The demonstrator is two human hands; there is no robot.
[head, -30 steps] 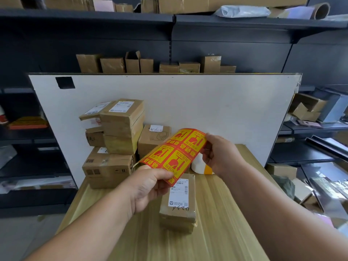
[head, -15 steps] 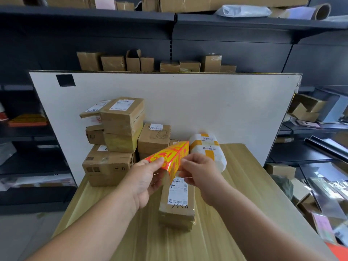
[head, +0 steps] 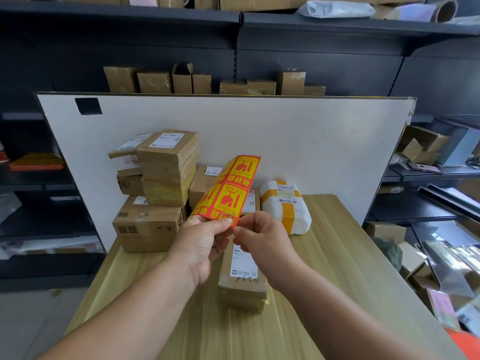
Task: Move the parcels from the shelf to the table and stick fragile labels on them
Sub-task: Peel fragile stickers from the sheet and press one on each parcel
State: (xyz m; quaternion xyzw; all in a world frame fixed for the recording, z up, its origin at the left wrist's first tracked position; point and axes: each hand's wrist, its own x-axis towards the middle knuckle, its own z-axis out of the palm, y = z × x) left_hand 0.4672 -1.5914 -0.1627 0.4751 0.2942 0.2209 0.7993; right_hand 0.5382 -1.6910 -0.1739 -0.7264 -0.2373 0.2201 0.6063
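Observation:
A sheet of red and yellow fragile labels [head: 228, 190] stands upright above the wooden table [head: 350, 268]. My left hand [head: 205, 242] pinches its lower edge between thumb and fingers. My right hand [head: 262, 237] has its fingertips at the sheet's lower right corner, pinching it. Below the hands a brown parcel [head: 242, 284] with a white shipping label lies flat on the table. A white padded parcel with yellow tape [head: 285, 206] lies behind it. A stack of brown parcels [head: 158, 188] stands at the table's back left.
A white board [head: 311, 141] stands upright behind the table. Dark shelves carry more small boxes [head: 207, 81] behind the board. On the right, shelves and the floor hold loose boxes [head: 426, 146] and plastic sheets [head: 446, 263].
The label sheet has gone from held flat, to folded edge-on, to upright. My right hand slid from its far end down to the lower right corner near my left hand.

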